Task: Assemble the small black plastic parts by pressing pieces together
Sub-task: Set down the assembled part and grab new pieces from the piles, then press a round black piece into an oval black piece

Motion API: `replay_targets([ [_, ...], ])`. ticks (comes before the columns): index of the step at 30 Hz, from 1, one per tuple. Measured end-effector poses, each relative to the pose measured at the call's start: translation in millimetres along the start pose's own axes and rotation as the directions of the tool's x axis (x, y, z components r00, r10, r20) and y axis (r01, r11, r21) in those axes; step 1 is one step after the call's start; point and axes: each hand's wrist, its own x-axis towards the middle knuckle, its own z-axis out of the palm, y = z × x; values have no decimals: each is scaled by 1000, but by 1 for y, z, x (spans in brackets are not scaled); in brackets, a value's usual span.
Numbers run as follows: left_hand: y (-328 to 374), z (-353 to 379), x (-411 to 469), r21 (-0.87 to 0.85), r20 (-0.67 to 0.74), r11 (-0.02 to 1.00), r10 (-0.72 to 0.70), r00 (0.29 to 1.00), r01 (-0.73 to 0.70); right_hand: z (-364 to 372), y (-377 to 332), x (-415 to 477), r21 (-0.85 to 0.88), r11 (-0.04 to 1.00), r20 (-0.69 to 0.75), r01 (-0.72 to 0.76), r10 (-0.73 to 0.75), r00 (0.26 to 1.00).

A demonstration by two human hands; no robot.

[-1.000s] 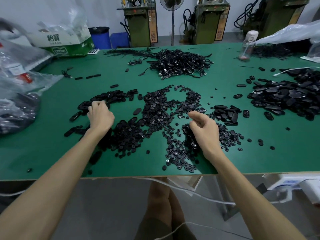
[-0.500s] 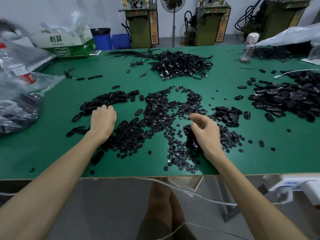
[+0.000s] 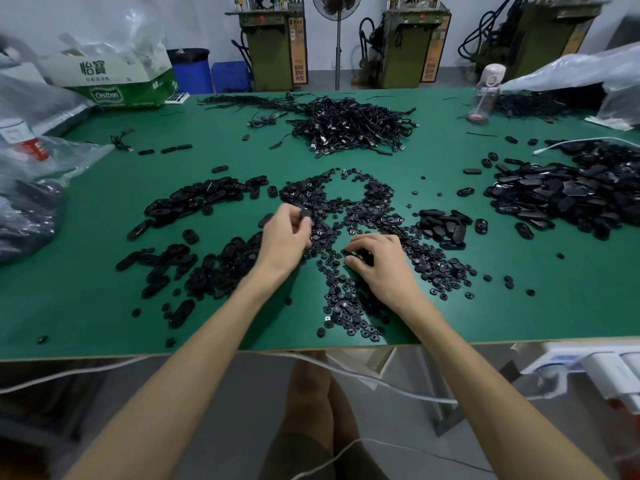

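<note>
My left hand (image 3: 285, 237) is raised a little over the green table (image 3: 86, 299) and pinches a black oval shell (image 3: 305, 214) between thumb and fingers. My right hand (image 3: 379, 261) lies low on the spread of small round black discs (image 3: 346, 306), its fingertips curled onto a few of them near the middle. A heap of oval black shells (image 3: 194, 202) lies left of my left hand, and more shells (image 3: 214, 268) sit under my left wrist.
A tangle of black cables (image 3: 349, 126) lies at the table's far middle. A big pile of black housings (image 3: 568, 192) fills the right side, with a small stack (image 3: 445, 223) nearer. Plastic bags (image 3: 31, 188) and a carton (image 3: 114, 81) stand left; a bottle (image 3: 486, 95) stands far right.
My left hand has come from the shell heap at the left toward the middle, carrying an oval shell. My right hand has dropped lower onto the discs.
</note>
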Motion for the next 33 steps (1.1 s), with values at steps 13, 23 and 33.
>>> replay_targets([
  [13, 12, 40, -32, -166, 18, 979, 127, 992, -122, -2, -4, 1, 129, 991, -40, -36, 41, 998],
  [23, 11, 40, -33, -48, 59, 980, 195, 979, -192, -11, -8, -9, 372, 928, -231, 31, 60, 971],
  [33, 11, 40, -35, -28, 66, 980, 198, 978, -197, -14, -7, -10, 513, 859, -207, 4, 118, 971],
])
